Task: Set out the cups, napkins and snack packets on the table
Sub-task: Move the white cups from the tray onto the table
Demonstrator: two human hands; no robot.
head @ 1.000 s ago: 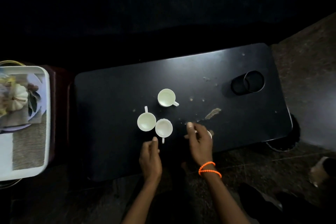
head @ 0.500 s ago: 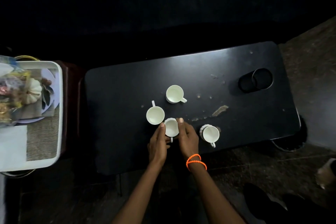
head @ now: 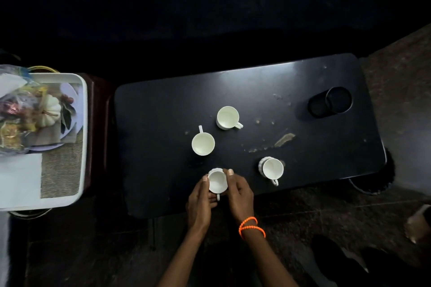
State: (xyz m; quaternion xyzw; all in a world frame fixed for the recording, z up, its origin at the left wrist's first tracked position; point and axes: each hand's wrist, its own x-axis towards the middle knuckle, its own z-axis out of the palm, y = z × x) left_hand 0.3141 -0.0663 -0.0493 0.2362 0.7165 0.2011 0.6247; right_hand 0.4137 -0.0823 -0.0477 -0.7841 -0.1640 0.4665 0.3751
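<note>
Several white cups stand on the black table (head: 163,105). Both hands cup the nearest cup (head: 217,181) near the front edge: my left hand (head: 201,200) on its left side, my right hand (head: 240,194), with an orange bead bracelet at the wrist, on its right side. Its handle points toward me. Another cup (head: 203,143) stands just behind it, a third cup (head: 228,117) farther back, and a ribbed cup (head: 271,168) to the right. Snack packets (head: 17,109) and a white napkin (head: 19,179) lie in the white tray (head: 84,123) at the left.
A black cylindrical holder (head: 331,102) lies on its side at the table's back right. Scuffed patches (head: 283,140) mark the tabletop. The tray rests on a dark stand left of the table. A dark stone floor surrounds the table, and a foot (head: 417,223) shows at far right.
My right hand has left the ribbed cup standing at the right. Both hands closed around the nearest cup and drew it toward the front edge, away from the cup it had touched.
</note>
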